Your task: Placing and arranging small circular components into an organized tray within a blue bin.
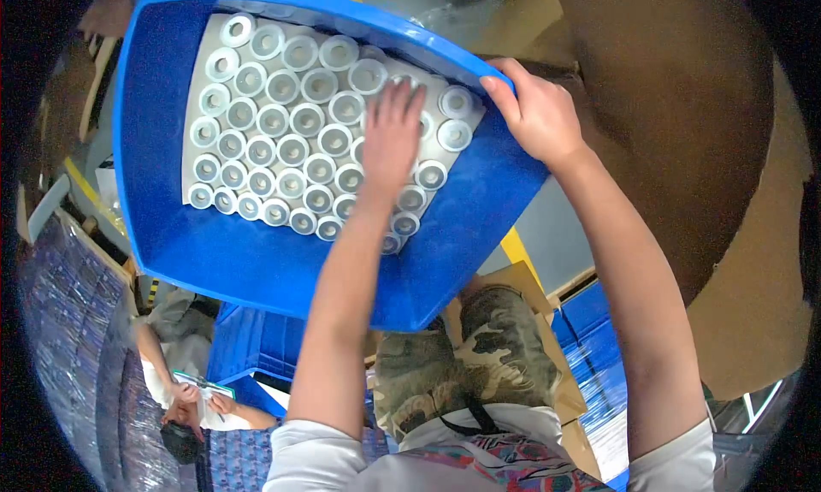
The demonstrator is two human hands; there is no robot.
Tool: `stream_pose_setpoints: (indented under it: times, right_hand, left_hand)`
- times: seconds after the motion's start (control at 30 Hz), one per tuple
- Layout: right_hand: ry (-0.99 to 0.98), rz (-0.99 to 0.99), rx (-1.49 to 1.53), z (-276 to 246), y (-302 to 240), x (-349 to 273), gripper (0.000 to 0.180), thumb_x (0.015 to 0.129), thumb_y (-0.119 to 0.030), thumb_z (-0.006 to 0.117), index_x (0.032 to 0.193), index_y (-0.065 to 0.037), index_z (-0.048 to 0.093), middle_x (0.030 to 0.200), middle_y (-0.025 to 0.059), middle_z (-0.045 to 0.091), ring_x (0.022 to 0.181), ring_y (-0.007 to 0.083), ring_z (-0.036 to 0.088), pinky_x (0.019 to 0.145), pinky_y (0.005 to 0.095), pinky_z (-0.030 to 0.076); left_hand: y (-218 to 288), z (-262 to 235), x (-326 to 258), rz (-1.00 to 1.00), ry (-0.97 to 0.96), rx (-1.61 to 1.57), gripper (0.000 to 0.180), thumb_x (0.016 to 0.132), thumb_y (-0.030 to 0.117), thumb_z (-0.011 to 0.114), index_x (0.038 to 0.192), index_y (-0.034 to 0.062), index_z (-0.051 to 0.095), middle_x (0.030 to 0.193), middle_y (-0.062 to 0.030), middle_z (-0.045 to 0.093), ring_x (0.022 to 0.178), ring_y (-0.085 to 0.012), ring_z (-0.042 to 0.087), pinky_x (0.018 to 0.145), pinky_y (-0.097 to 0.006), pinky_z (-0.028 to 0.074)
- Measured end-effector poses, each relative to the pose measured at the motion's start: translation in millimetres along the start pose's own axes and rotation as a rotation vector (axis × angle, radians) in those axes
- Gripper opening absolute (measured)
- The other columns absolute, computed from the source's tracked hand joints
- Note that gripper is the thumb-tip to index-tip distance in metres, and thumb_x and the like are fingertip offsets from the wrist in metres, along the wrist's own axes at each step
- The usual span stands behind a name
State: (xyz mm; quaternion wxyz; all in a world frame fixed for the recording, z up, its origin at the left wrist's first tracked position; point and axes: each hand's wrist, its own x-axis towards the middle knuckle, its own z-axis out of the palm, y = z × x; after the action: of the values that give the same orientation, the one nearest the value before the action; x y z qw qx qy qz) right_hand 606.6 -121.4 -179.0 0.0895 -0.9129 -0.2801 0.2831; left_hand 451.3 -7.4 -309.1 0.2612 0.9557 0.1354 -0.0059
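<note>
A deep blue plastic bin (256,274) fills the upper left and middle, tilted so that its inside faces me. On a pale sheet (439,157) in it stand rows of white, round, hollow plastic parts (291,150), like short tubes with flanged rings. My left hand (393,141) reaches over the right part of these rows, fingers stretched out and slightly blurred. It hides several parts, and I cannot tell whether it touches them. My right hand (543,111) grips the bin's right rim, with the thumb over the edge.
Brown cardboard (676,124) stands close on the right. At the lower left, another person (192,389) holds a green-edged board beside stacked blue bins (256,342). Plastic-wrapped goods (68,295) line the left side. Below the bin is a yellow floor line (519,251).
</note>
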Motion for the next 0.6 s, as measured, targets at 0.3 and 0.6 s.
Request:
stream_pose_setpoints:
  times: [0.3,0.6]
  right_hand:
    - [0.006,-0.039,-0.031,-1,-3,2,0.040,0.088,-0.048,0.042,0.104,-0.014,0.057,0.083,0.0157,0.064,0.080,0.0348,0.061,0.069,0.0431,0.048]
    - [0.015,-0.042,-0.048,-3,-1,2,0.042,0.087,-0.048,0.043,0.105,-0.013,0.057,0.083,0.0150,0.064,0.080,0.0332,0.061,0.070,0.0425,0.049]
  left_hand:
    - [-12,-5,21,0.274,-0.107,0.112,0.056,0.074,0.031,0.064,0.124,0.0138,0.046,0.131,-0.0042,0.043,0.122,-0.0220,0.040,0.100,-0.045,0.032]
    - [-7,-23,-72,-0.011,-0.152,-0.085,0.057,0.069,0.024,0.070,0.120,0.0098,0.049,0.118,-0.0091,0.049,0.107,-0.0301,0.044,0.094,-0.045,0.033]
